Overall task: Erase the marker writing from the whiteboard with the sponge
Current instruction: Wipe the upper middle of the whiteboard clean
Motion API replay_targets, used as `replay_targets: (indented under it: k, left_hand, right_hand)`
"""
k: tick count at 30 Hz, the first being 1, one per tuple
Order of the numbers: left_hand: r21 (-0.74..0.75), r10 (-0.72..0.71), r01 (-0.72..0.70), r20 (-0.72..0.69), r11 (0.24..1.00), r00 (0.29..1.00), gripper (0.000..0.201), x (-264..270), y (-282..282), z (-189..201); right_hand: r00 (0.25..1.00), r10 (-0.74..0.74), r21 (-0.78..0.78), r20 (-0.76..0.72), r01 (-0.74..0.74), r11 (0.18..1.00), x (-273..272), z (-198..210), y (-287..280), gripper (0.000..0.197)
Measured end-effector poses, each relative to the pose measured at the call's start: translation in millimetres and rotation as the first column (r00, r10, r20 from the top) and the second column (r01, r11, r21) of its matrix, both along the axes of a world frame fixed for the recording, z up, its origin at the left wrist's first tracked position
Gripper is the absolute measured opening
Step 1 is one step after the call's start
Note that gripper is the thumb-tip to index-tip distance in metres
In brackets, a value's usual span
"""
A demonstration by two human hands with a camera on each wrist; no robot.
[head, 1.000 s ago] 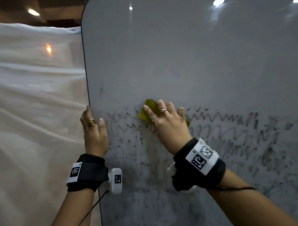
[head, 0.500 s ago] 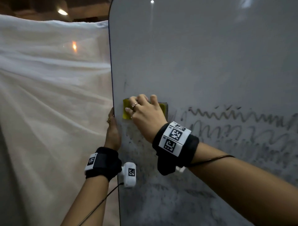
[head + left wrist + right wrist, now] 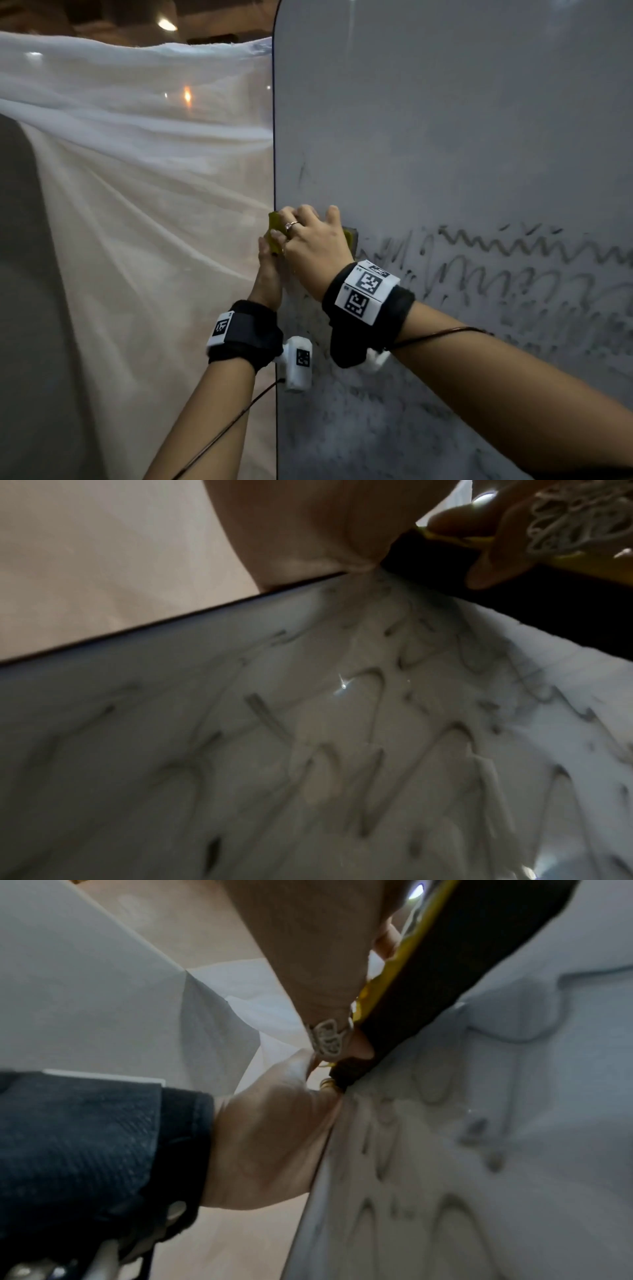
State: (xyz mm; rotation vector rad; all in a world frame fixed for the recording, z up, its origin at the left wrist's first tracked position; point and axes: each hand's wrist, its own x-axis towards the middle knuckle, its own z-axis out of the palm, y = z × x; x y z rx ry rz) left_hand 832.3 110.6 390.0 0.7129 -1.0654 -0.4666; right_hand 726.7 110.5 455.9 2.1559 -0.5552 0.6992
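Observation:
The whiteboard stands upright on the right. Grey marker scribbles run across its middle. My right hand grips the yellow sponge and presses its dark scouring face against the board at the left edge. The sponge's corner sticks out past that edge. Just below, my left hand grips the board's left edge, its fingers hidden behind the board. The right wrist view shows the sponge flat on the board, with the left hand below it. The left wrist view shows smeared writing on the whiteboard.
A white draped sheet hangs left of and behind the board. Smudged marker residue covers the board's lower part. A thin cable runs down from my left wrist camera. Ceiling lights glow at the top left.
My right hand has swept the sponge left along the top rows of scribbles to the board's left edge, and the writing there is wiped. My left hand has stayed on the edge.

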Motion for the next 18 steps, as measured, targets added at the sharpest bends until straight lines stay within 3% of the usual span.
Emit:
replay_targets:
  k: [2,6,8,10,16,18]
  left_hand:
    - [0.009,0.012,-0.011,-0.026,1.000,1.000,0.058,1.4,-0.4,-1.6]
    - [0.006,0.043,-0.043,-0.043,0.999,0.998,0.056,2.6,0.6,-3.3]
    - [0.019,0.132,-0.132,0.010,0.991,0.991,0.057,5.3,-3.0,-6.2]
    - [0.010,0.193,-0.194,0.055,0.981,0.980,0.063,6.5,-4.7,-8.9]
    - [0.089,0.194,-0.195,0.017,0.977,0.981,0.050,5.9,-5.1,-9.3]
    - [0.070,0.186,-0.188,0.034,0.980,0.982,0.056,6.7,-3.4,-9.9]
  right_hand:
    - [0.999,-0.046,0.049,0.004,0.046,0.998,-1.6,-3.6,4.7,0.035]
    - [0.988,0.043,-0.063,0.149,-0.034,0.997,-57.7,-18.2,-12.4,0.032]
    - [0.972,0.062,-0.093,0.229,-0.042,0.995,-95.7,-29.9,-28.3,0.052]
    - [0.963,0.022,-0.072,0.268,-0.003,0.997,-118.1,-35.1,-31.7,0.059]
    - [0.929,0.069,-0.121,0.363,-0.026,0.992,-66.1,14.7,-38.0,0.060]
    - [0.912,0.067,-0.103,0.406,-0.028,0.994,-42.0,30.3,-37.0,0.060]
